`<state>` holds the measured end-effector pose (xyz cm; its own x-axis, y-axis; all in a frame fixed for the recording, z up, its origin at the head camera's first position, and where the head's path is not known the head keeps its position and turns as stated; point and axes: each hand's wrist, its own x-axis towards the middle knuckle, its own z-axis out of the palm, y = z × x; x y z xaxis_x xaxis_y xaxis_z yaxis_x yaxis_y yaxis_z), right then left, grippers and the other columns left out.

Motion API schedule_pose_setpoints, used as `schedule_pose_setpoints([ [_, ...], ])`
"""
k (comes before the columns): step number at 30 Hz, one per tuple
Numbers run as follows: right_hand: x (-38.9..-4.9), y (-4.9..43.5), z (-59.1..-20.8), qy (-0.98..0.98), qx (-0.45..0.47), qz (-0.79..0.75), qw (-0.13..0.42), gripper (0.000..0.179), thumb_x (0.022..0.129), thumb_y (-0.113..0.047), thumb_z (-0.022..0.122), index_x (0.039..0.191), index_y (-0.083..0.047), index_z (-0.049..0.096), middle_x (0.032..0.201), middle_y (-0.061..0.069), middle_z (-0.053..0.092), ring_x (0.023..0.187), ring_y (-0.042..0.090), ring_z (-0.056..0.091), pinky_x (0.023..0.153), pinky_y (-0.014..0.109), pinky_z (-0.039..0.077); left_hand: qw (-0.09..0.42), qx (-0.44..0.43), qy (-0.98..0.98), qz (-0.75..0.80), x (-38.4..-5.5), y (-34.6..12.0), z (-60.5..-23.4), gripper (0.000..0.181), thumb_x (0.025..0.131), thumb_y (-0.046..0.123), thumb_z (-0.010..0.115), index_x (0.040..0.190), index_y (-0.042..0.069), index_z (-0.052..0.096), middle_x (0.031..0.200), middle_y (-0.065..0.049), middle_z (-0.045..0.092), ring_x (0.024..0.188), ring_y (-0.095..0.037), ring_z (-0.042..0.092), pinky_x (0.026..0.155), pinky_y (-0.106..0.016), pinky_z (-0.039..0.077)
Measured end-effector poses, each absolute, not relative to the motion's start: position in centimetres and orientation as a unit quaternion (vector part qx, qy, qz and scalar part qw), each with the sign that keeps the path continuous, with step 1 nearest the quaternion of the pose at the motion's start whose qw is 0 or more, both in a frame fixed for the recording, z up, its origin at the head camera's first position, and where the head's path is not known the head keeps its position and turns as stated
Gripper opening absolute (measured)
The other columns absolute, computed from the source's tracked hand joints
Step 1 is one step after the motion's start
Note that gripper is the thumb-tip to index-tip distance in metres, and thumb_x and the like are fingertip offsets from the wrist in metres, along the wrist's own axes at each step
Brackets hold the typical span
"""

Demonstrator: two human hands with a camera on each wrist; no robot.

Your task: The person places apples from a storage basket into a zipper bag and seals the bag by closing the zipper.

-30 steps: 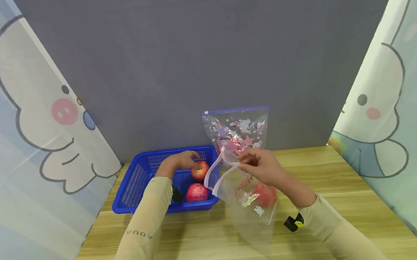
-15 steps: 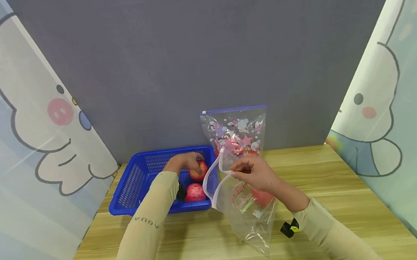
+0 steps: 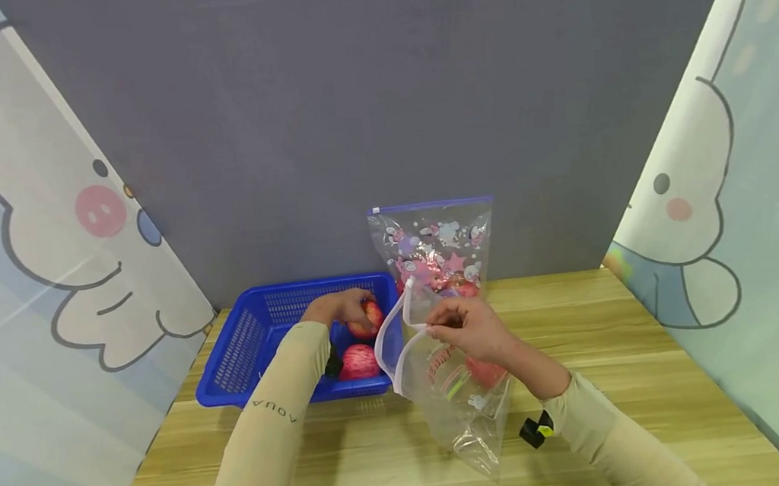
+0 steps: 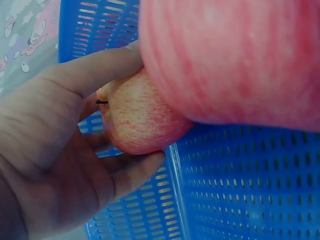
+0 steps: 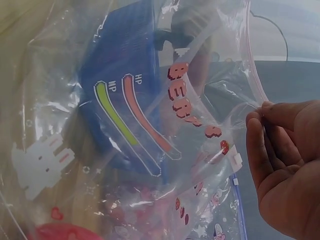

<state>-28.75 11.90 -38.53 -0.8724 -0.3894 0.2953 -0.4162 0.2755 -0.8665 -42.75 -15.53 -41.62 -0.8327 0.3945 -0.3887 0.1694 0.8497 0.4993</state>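
Observation:
Inside the blue basket (image 3: 222, 399), my left hand (image 3: 341, 308) grips a red-and-yellow apple (image 4: 142, 112). In the left wrist view the thumb lies on one side of it and the fingers curl under the other, near its stem. A second red apple (image 3: 359, 361) sits in the basket closer to me and looms large in the left wrist view. My right hand (image 3: 473, 332) pinches the white rim of a clear zip bag (image 3: 460, 428) between thumb and fingertips. The bag's mouth gapes toward the basket. A red round thing (image 3: 485, 371) shows through its plastic.
Behind the clear bag stands another zip bag (image 3: 430, 232) with a purple zipper and cartoon prints, holding red round things. Wooden tabletop (image 3: 596, 333) stretches to the right. A dark grey panel (image 3: 353, 124) rises at the back, with cartoon-printed cloth on both sides.
My left hand has settled lower around the apple, its fingers closing on it. The right hand keeps its pinch on the bag rim and has dropped slightly. The view has shifted a little.

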Motion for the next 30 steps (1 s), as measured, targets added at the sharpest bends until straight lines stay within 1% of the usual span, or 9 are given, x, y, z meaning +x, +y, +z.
schedule_pose_setpoints([
  [3,-28.5,11.8,-38.2,-0.804,0.248,0.541,0.012,0.006,0.087,0.001,0.07,0.093,0.0,0.07,0.082,0.009,0.068,0.067,0.017,0.06,0.057,0.023,0.05,0.244,0.157,0.928,0.231,-42.9,-15.9,-41.7,0.075,0.074,0.021,0.083,0.138,0.007,0.048,0.117,-0.012,0.055,0.103,-0.028,0.056,0.087,-0.041,0.05],
  [6,-27.5,11.6,-37.0,-0.805,0.247,0.539,0.01,0.005,0.087,0.004,0.068,0.092,0.004,0.069,0.082,0.012,0.067,0.065,0.016,0.057,0.056,0.023,0.049,0.236,0.158,0.932,0.226,-42.9,-16.3,-41.8,0.075,0.073,0.023,0.083,0.138,0.007,0.049,0.116,-0.012,0.056,0.102,-0.027,0.056,0.085,-0.039,0.05],
  [11,-26.3,11.4,-35.4,-0.803,0.25,0.541,0.012,0.005,0.087,0.005,0.068,0.092,0.006,0.068,0.081,0.012,0.067,0.063,0.015,0.055,0.055,0.023,0.048,0.217,0.166,0.936,0.223,-43.0,-16.9,-41.7,0.076,0.07,0.024,0.084,0.136,0.005,0.051,0.114,-0.012,0.057,0.098,-0.026,0.057,0.08,-0.037,0.051],
  [14,-26.2,11.4,-35.2,-0.802,0.254,0.54,0.015,0.005,0.087,0.005,0.068,0.092,0.006,0.068,0.08,0.013,0.067,0.063,0.016,0.056,0.055,0.023,0.048,0.204,0.178,0.936,0.225,-42.8,-17.0,-41.2,0.074,0.069,0.024,0.083,0.134,0.004,0.052,0.111,-0.011,0.059,0.098,-0.026,0.057,0.083,-0.036,0.049],
  [18,-26.2,11.5,-35.4,-0.799,0.256,0.544,0.014,0.006,0.087,0.005,0.068,0.092,0.006,0.069,0.081,0.014,0.067,0.064,0.017,0.056,0.056,0.022,0.048,0.185,0.186,0.939,0.222,-42.4,-17.0,-40.3,0.071,0.07,0.025,0.082,0.132,0.005,0.053,0.108,-0.009,0.059,0.097,-0.026,0.056,0.086,-0.037,0.047],
  [22,-26.3,11.5,-35.7,-0.793,0.26,0.551,0.012,0.005,0.087,0.004,0.069,0.092,0.006,0.069,0.081,0.015,0.068,0.064,0.018,0.058,0.056,0.022,0.048,0.16,0.193,0.942,0.222,-41.8,-17.4,-39.6,0.072,0.072,0.029,0.082,0.134,0.008,0.051,0.112,-0.008,0.058,0.099,-0.025,0.055,0.086,-0.037,0.049],
  [23,-26.3,11.5,-35.7,-0.792,0.261,0.552,0.011,0.005,0.087,0.004,0.069,0.092,0.006,0.069,0.08,0.015,0.068,0.064,0.021,0.058,0.055,0.022,0.048,0.154,0.197,0.942,0.225,-41.7,-17.6,-39.4,0.073,0.072,0.03,0.082,0.134,0.009,0.051,0.113,-0.008,0.058,0.099,-0.025,0.055,0.086,-0.038,0.049],
  [29,-28.2,12.0,-38.3,-0.789,0.26,0.556,0.022,0.005,0.087,-0.002,0.072,0.091,-0.002,0.071,0.08,0.008,0.069,0.065,0.02,0.06,0.054,0.024,0.049,0.139,0.211,0.93,0.268,-40.2,-18.4,-38.1,0.072,0.073,0.029,0.083,0.135,0.01,0.051,0.117,-0.009,0.057,0.101,-0.026,0.056,0.084,-0.038,0.051],
  [30,-28.5,12.1,-38.7,-0.789,0.258,0.557,0.022,0.005,0.086,-0.003,0.073,0.091,-0.002,0.071,0.079,0.007,0.069,0.065,0.018,0.06,0.054,0.024,0.049,0.137,0.214,0.927,0.276,-39.8,-18.5,-38.0,0.072,0.074,0.028,0.082,0.136,0.011,0.05,0.117,-0.009,0.057,0.101,-0.026,0.056,0.084,-0.038,0.051],
])
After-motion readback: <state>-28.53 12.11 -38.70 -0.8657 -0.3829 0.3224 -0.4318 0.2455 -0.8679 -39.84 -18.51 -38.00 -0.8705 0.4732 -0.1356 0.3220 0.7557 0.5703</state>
